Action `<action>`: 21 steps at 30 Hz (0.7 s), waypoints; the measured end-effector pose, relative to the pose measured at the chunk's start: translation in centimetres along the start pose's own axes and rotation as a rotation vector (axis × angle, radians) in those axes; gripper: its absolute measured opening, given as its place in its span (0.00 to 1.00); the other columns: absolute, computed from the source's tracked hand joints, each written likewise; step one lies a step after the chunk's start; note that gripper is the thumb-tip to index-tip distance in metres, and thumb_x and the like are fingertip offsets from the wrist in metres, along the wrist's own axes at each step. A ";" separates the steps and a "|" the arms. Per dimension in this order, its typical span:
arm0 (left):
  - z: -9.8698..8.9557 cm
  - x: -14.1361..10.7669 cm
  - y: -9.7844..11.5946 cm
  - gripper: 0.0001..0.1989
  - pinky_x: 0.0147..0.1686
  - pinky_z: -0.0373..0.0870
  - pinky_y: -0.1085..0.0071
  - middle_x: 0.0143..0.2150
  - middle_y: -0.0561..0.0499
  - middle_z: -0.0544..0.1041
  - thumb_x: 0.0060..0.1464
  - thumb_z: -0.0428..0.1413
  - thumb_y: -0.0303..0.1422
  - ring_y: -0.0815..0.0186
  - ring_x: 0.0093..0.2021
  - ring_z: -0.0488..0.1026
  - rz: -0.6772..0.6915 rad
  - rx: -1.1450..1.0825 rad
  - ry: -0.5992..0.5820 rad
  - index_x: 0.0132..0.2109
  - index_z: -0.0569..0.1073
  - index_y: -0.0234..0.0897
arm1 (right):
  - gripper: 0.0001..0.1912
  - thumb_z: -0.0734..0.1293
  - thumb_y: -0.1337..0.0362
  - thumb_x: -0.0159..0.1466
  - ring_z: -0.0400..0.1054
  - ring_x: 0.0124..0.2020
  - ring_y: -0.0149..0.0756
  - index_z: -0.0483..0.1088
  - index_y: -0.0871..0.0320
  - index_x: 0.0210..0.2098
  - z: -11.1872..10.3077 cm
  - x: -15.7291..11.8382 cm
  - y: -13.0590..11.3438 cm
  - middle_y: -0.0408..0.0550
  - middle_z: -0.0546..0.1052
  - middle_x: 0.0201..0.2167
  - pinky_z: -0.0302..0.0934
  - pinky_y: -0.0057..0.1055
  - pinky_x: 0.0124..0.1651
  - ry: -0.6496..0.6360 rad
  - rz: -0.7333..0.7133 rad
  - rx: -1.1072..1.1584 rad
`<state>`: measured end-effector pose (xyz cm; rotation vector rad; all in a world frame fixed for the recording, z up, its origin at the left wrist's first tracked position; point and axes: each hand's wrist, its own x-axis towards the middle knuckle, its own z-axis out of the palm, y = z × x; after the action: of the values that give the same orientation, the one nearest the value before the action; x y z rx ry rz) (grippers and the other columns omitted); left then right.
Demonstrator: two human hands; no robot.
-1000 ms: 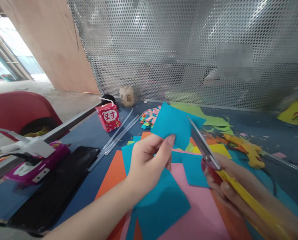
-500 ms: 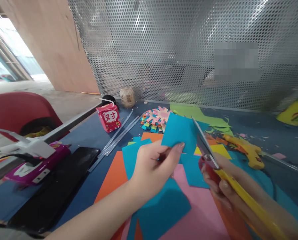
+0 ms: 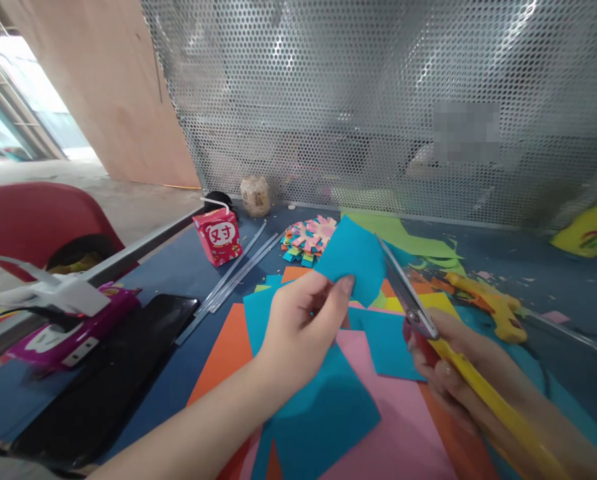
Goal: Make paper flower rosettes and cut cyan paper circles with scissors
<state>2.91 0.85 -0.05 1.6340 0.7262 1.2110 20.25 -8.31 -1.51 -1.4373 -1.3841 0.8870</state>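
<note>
My left hand (image 3: 303, 327) pinches the lower edge of a blue paper piece (image 3: 355, 257) between thumb and fingers, holding it above the table. The paper's right edge is curved. Closed around yellow-and-red-handled scissors (image 3: 418, 317), my right hand (image 3: 448, 373) is to the right of the paper. The scissor blades point up and to the left, close beside the paper's right edge. Beneath both hands lie blue sheets (image 3: 328, 420), a pink sheet (image 3: 398, 413) and orange sheets (image 3: 223, 353).
Behind are cut paper flowers (image 3: 308, 237), green paper (image 3: 403, 237) and a perforated metal panel (image 3: 298, 100). Left are clear sticks (image 3: 243, 273), a red drink box (image 3: 218, 237), a black phone (image 3: 108, 380) and a purple power strip (image 3: 78, 333). A yellow glue gun (image 3: 493, 303) lies right.
My left hand has moved slightly left and tilted the blue paper. Its right edge now looks rounder and stands a little apart from the scissors.
</note>
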 end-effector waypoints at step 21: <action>-0.4 0.5 0.3 0.17 0.14 0.54 0.80 0.16 0.61 0.61 0.60 0.50 0.35 0.77 0.14 0.60 -0.071 -0.152 -0.035 0.24 0.57 0.38 | 0.18 0.70 0.47 0.55 0.53 0.22 0.33 0.62 0.51 0.25 -0.5 0.5 0.1 0.39 0.60 0.22 0.54 0.28 0.21 -0.019 0.016 -0.039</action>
<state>2.70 1.27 0.41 1.4884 0.6492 1.1560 20.76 -7.89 -1.39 -1.4748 -1.4130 0.8898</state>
